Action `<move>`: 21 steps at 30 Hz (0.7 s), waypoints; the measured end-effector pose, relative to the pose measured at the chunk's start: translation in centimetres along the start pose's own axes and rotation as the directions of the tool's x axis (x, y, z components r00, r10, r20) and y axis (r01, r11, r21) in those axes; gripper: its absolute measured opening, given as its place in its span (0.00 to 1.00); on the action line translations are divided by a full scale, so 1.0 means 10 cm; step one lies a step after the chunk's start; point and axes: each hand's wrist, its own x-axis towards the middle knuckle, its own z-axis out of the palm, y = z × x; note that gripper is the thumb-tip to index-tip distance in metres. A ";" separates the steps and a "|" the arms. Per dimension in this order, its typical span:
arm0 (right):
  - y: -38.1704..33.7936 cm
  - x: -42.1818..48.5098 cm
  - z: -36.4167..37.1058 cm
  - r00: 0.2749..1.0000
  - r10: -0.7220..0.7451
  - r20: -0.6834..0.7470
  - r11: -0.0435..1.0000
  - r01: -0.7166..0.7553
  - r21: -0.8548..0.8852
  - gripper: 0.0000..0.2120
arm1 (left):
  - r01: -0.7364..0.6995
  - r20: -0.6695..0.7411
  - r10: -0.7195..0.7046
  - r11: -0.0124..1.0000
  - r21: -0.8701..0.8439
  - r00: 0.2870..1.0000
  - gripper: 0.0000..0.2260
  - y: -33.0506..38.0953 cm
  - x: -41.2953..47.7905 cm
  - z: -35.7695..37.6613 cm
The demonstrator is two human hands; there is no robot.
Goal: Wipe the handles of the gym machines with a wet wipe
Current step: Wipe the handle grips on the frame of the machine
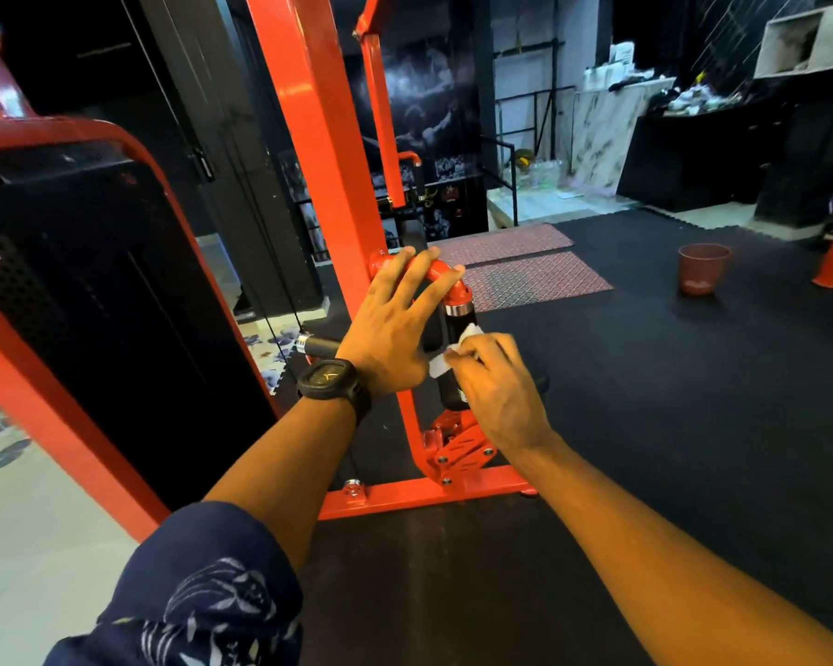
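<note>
On the black mat (645,377), toward its left edge where pale floor begins, stands the red frame (318,137) that carries the handle (457,324). The left hand (395,324) lies with straight fingers over the red bend (441,270) just above the handle, gripping nothing. I judge it is there to steady the arm while the other hand rubs. The right hand (496,386) curls round the lower handle. It pinches the white wipe (439,366) against the black sleeve, with one corner sticking up. The wipe sits about mid-handle, so the upper stretch probably remains to be wiped. A second handle (318,346) shows behind the left wrist, apart from both hands. A red pail (703,266) stands well apart on the mat. The watch (333,384) face bears a mark too small to read, the wall posters are blurred, and no lettering on the machine is legible.
</note>
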 end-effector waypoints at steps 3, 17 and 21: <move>-0.04 0.20 -0.05 0.999 0.020 -0.046 1.000 -0.019 0.025 0.07 | -0.004 -0.013 0.004 1.000 -0.021 1.000 0.34 0.03 -0.02 -0.01; -0.07 -0.21 0.03 0.986 0.092 0.140 0.995 -0.095 0.016 0.08 | 0.012 0.042 -0.010 0.999 -0.047 0.999 0.42 0.07 -0.02 -0.12; -0.11 -0.12 0.04 0.992 0.065 0.108 0.998 -0.064 -0.014 0.12 | 0.018 0.033 -0.016 0.998 -0.055 0.999 0.40 0.09 -0.03 -0.13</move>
